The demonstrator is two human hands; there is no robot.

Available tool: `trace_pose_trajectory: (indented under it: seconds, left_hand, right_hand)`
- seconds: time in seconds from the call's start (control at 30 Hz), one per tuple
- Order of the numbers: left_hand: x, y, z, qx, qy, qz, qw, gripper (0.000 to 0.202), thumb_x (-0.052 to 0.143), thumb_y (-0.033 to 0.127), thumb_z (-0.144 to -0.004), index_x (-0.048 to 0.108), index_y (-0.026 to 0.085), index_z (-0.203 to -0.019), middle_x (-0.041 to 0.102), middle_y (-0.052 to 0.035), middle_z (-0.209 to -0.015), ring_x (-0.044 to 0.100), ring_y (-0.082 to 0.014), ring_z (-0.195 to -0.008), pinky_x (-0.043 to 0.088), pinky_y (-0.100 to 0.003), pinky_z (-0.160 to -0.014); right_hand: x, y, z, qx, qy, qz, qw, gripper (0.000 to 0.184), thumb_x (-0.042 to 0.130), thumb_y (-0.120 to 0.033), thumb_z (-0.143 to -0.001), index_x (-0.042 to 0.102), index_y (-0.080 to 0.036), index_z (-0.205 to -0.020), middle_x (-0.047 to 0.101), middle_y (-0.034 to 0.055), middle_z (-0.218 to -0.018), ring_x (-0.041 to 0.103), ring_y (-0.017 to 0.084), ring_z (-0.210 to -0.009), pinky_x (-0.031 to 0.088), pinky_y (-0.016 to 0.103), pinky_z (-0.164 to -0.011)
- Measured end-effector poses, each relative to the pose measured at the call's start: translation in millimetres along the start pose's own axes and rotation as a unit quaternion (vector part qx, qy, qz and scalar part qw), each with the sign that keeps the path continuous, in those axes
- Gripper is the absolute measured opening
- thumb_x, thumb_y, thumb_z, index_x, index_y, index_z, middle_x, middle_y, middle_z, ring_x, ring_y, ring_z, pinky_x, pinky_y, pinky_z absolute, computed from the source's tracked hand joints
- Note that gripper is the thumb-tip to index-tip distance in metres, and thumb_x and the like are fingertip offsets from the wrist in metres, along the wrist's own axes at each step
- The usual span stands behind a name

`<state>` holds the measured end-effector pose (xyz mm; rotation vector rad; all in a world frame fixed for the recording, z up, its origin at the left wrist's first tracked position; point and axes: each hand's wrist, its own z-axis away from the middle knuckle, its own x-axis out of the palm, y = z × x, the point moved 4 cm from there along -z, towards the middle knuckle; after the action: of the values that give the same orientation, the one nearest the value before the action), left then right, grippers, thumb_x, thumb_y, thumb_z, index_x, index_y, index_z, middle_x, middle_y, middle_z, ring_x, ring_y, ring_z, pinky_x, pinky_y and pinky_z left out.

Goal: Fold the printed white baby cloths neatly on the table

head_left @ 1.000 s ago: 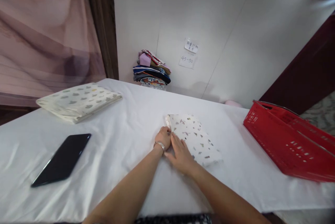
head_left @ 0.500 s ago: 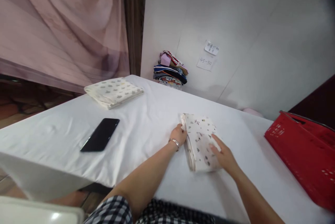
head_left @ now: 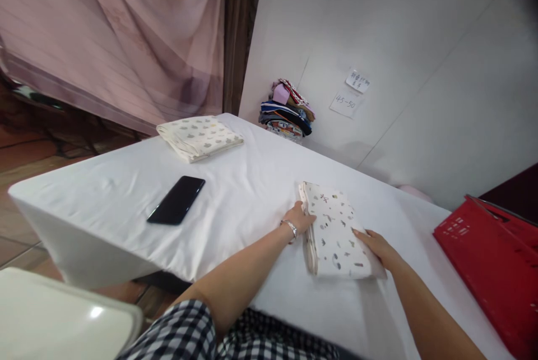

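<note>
A folded white cloth with small grey and red prints [head_left: 334,229] lies on the white-covered table [head_left: 235,197]. My left hand [head_left: 301,218], with a bracelet at the wrist, grips the cloth's left edge, thumb on top. My right hand [head_left: 380,248] grips its right edge, fingers curled under the side. The cloth sits between both hands.
A black phone [head_left: 177,199] lies to the left. A second folded printed cloth [head_left: 199,136] rests at the far left corner. A pile of coloured clothes [head_left: 288,110] sits against the wall under two paper notes [head_left: 351,93]. A red basket [head_left: 500,262] stands at the right.
My right hand moved from the cloth's left side across its top to its right edge. The left hand stayed on the left edge. The view swung left.
</note>
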<state>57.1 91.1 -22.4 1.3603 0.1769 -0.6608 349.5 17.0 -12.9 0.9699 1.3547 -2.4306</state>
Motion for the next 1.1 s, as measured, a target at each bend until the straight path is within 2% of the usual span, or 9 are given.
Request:
trace_pose_trajectory:
  seconds: [0.1, 0.27, 0.33, 0.47, 0.57, 0.7, 0.87, 0.97, 1.1]
  left_hand:
    - [2.0, 1, 4, 0.014, 0.001, 0.0, 1.0, 0.063, 0.057, 0.045, -0.072, 0.036, 0.021, -0.127, 0.063, -0.0072, -0.108, 0.059, -0.0226, -0.099, 0.043, -0.028, -0.078]
    - [1.2, 6, 11, 0.033, -0.005, -0.032, 0.999, 0.059, 0.056, 0.039, -0.073, 0.037, 0.02, -0.125, 0.064, -0.0077, -0.104, 0.06, -0.022, -0.096, 0.043, -0.028, -0.076]
    - [2.0, 7, 13, 0.04, -0.001, -0.052, 0.998, 0.056, 0.055, 0.04, -0.074, 0.038, 0.02, -0.124, 0.064, -0.0084, -0.103, 0.06, -0.0231, -0.095, 0.044, -0.029, -0.074]
    - [4.2, 9, 13, 0.054, 0.012, -0.078, 0.995, 0.051, 0.054, 0.037, -0.075, 0.041, 0.02, -0.12, 0.064, -0.0086, -0.102, 0.06, -0.023, -0.093, 0.044, -0.029, -0.074]
    - [3.4, 10, 14, 0.053, 0.012, -0.068, 0.996, 0.05, 0.054, 0.039, -0.075, 0.042, 0.021, -0.12, 0.064, -0.008, -0.101, 0.061, -0.023, -0.091, 0.044, -0.03, -0.073]
    - [2.1, 11, 18, 0.049, 0.01, -0.052, 0.997, 0.064, 0.056, 0.049, -0.072, 0.036, 0.021, -0.126, 0.064, -0.0086, -0.102, 0.06, -0.0249, -0.093, 0.044, -0.03, -0.074]
    - [10.2, 14, 21, 0.084, 0.015, -0.099, 0.991, 0.071, 0.059, 0.046, -0.069, 0.033, 0.025, -0.131, 0.057, -0.0087, -0.116, 0.056, -0.0261, -0.101, 0.043, -0.031, -0.078]
    - [15.6, 12, 19, 0.092, 0.018, -0.131, 0.987, 0.071, 0.056, 0.043, -0.071, 0.029, 0.024, -0.133, 0.054, -0.0102, -0.119, 0.055, -0.0265, -0.102, 0.043, -0.033, -0.08]
    - [17.3, 12, 17, 0.1, 0.019, -0.142, 0.985, 0.07, 0.053, 0.041, -0.072, 0.027, 0.024, -0.135, 0.054, -0.0097, -0.119, 0.056, -0.0263, -0.101, 0.042, -0.034, -0.081]
  right_hand:
    - [1, 1, 6, 0.039, -0.035, -0.027, 0.998, 0.068, 0.067, -0.054, -0.064, 0.053, -0.012, -0.115, 0.065, 0.0172, -0.105, 0.065, 0.026, -0.087, 0.054, 0.033, -0.071]
    - [-9, 12, 11, 0.078, 0.019, -0.031, 0.996, 0.082, 0.069, -0.054, -0.062, 0.043, -0.011, -0.126, 0.057, 0.02, -0.12, 0.064, 0.025, -0.092, 0.054, 0.029, -0.069]
    - [-12, 15, 10, 0.08, 0.025, -0.005, 0.996, 0.082, 0.069, -0.057, -0.06, 0.045, -0.011, -0.124, 0.054, 0.0203, -0.123, 0.063, 0.026, -0.094, 0.053, 0.029, -0.069]
    - [-12, 12, 6, 0.049, -0.019, 0.031, 0.998, 0.061, 0.065, -0.061, -0.063, 0.058, -0.014, -0.102, 0.063, 0.0168, -0.109, 0.064, 0.027, -0.092, 0.052, 0.03, -0.067]
    - [-8, 8, 8, 0.038, -0.08, -0.036, 0.995, 0.052, 0.061, -0.058, -0.068, 0.059, -0.014, -0.094, 0.067, 0.0148, -0.1, 0.064, 0.025, -0.09, 0.052, 0.03, -0.07]
    - [0, 2, 16, 0.043, -0.141, -0.129, 0.981, 0.043, 0.064, -0.049, -0.071, 0.059, -0.015, -0.097, 0.068, 0.0138, -0.099, 0.065, 0.025, -0.089, 0.053, 0.031, -0.075]
    - [-1, 6, 19, 0.031, -0.082, -0.114, 0.99, 0.043, 0.063, -0.049, -0.071, 0.059, -0.016, -0.099, 0.068, 0.0122, -0.098, 0.066, 0.024, -0.087, 0.053, 0.031, -0.072]
    - [-6, 7, 10, -0.006, -0.022, 0.024, 0.999, 0.048, 0.059, -0.056, -0.069, 0.062, -0.015, -0.095, 0.068, 0.0138, -0.097, 0.064, 0.028, -0.09, 0.051, 0.035, -0.075]
    - [-11, -2, -3, -0.056, 0.109, 0.171, 0.978, 0.058, 0.062, -0.052, -0.066, 0.059, -0.016, -0.111, 0.06, 0.0162, -0.114, 0.055, 0.034, -0.107, 0.041, 0.044, -0.093]
